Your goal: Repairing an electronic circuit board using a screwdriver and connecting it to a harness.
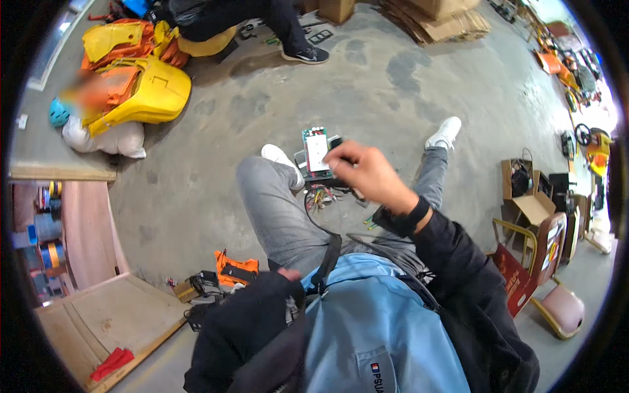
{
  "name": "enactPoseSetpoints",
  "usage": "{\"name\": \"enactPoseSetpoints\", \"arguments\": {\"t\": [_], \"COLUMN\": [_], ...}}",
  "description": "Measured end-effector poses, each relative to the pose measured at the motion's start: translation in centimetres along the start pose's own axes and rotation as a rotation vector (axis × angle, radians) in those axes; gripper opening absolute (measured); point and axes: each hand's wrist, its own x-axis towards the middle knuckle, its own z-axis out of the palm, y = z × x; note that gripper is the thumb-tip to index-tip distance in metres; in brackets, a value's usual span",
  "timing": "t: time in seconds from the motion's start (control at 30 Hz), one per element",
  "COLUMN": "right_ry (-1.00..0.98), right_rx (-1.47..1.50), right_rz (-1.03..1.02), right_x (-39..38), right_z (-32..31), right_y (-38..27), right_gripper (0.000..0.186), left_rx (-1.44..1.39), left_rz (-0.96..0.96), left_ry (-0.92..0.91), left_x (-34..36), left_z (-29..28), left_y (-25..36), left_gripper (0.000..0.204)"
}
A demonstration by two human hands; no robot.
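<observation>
My right hand (370, 173) hangs over the floor between my legs, its fingers curled and the thumb and forefinger pinched together. Whatever they may hold is too small to make out. Just beyond the fingertips lies a green circuit board (306, 139) with a white rectangular cover (317, 153), set on a grey metal base. A tangle of coloured wires (321, 196) spreads on the near side of it. My left hand (289, 274) is drawn close to my waist by my left thigh; the dark sleeve hides most of it, fingers included.
Orange and black parts (237, 268) lie by my left side. Yellow plastic shells (157, 90) stand at the far left, near a seated person's leg (288, 29). Flattened cardboard (436, 23) is stacked at the far side. Chairs (547, 252) and an open box (517, 178) stand to the right.
</observation>
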Motion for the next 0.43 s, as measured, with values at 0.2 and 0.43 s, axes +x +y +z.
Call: {"name": "enactPoseSetpoints", "arguments": {"t": [0.2, 0.43], "right_ry": [0.310, 0.483], "right_rx": [0.583, 0.717], "right_rz": [0.376, 0.416], "right_x": [0.0, -3.8], "right_z": [-6.9, -13.2], "right_y": [4.0, 9.5], "right_gripper": [0.030, 0.031], "left_rx": [0.158, 0.328], "left_rz": [-0.131, -0.321], "left_ry": [-0.255, -0.374], "left_x": [0.5, -8.7], "left_z": [0.3, -1.6], "left_y": [-6.3, -23.8], "left_gripper": [0.041, 0.045]}}
